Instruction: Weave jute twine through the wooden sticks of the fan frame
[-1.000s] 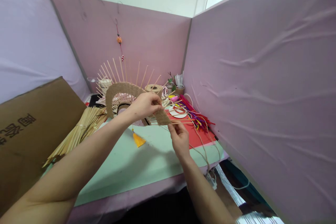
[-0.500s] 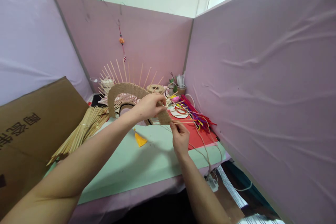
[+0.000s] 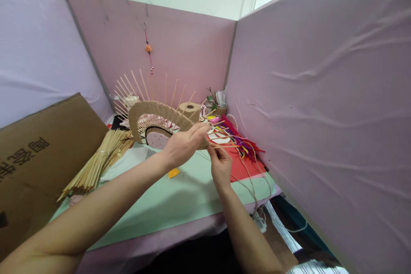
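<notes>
A half-round woven fan [image 3: 154, 109] of tan cord, with thin wooden sticks fanning out past its rim, is held up over the table. Its small inner panel [image 3: 158, 139] is pinkish with dots and edged in black. My left hand [image 3: 186, 145] lies across the right part of the woven band, its fingers together and reaching toward the sticks; their tips are partly hidden. At the band's lower right end, my right hand [image 3: 221, 165] pinches the edge between thumb and fingers. A yellow tassel [image 3: 174, 173] shows below my left hand.
Bundled wooden sticks [image 3: 96, 158] lie at left beside a cardboard box [image 3: 48, 167]. Behind the fan stands a cord roll [image 3: 189, 108]. Coloured strips [image 3: 242, 137] lie on red sheets [image 3: 239, 165] at right, with loose cord [image 3: 252, 184] trailing over the table edge. Pink partitions surround the table.
My left hand has gone from a bent-finger grip to lying flatter along the band. The fan has tilted and shifted slightly left, showing more of its inner panel. My right hand stays put.
</notes>
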Available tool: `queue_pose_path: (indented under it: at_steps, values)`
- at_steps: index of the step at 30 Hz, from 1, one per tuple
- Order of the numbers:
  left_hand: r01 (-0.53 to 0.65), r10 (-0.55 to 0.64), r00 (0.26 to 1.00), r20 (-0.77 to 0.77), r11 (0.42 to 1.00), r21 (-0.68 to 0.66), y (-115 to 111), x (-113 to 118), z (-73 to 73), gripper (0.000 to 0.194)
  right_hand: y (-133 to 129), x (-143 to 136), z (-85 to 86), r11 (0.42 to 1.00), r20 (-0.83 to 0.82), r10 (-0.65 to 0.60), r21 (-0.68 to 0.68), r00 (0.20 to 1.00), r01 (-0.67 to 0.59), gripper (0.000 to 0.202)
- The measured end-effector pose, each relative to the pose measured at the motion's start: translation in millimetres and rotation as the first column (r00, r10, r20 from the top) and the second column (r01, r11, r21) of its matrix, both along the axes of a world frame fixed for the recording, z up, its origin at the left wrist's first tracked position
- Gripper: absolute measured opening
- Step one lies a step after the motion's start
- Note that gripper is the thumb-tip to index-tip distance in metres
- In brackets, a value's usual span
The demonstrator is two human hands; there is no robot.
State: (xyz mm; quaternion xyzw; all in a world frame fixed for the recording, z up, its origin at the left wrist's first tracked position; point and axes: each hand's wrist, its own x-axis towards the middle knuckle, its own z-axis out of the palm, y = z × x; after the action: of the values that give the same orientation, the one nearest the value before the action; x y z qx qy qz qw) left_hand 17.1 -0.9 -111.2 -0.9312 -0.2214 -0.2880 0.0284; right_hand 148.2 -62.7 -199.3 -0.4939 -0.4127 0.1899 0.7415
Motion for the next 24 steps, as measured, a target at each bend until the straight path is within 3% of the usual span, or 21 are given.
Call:
queue_pose_path:
  at_steps: [3, 7, 9, 11, 14, 17, 24]
  values:
    - [-0.043, 0.037, 0.996, -0.078, 0.996, -0.072, 7, 2, 9.4, 0.050, 1, 0, 1.5, 1.000, 0.017, -0.005, 0.004, 1.000, 0.005, 0.027]
    - [-0.080, 0.056, 0.985, -0.165, 0.987, -0.139, 9, 6, 38.1, 0.053, 2, 1, 4.6, 0.999, 0.026, 0.027, 0.019, 0.999, -0.028, 0.027]
    - [-0.052, -0.014, 0.974, -0.228, 0.958, -0.281, 9, 9, 49.6, 0.049, 3, 2, 5.8, 0.999, 0.024, 0.037, 0.033, 0.999, -0.038, 0.027]
    - [-0.029, -0.097, 0.963, -0.253, 0.893, -0.449, 11, 12, 55.5, 0.039, 5, 3, 6.6, 0.998, 0.039, 0.044, 0.036, 0.998, -0.045, 0.029]
    - [-0.008, -0.141, 0.972, -0.190, 0.783, -0.622, 18, 20, 54.3, 0.019, 7, 5, 7.2, 0.998, 0.060, 0.047, 0.028, 0.997, -0.049, 0.032]
    - [0.056, -0.158, 0.984, -0.080, 0.707, -0.705, 27, 27, 47.4, 0.006, 8, 7, 7.6, 0.998, 0.058, 0.050, 0.020, 0.997, -0.052, 0.033]
    - [0.088, -0.117, 0.993, 0.012, 0.671, -0.737, 40, 33, 41.2, 0.007, 8, 15, 8.3, 0.993, -0.024, 0.117, 0.033, 0.993, -0.116, 0.039]
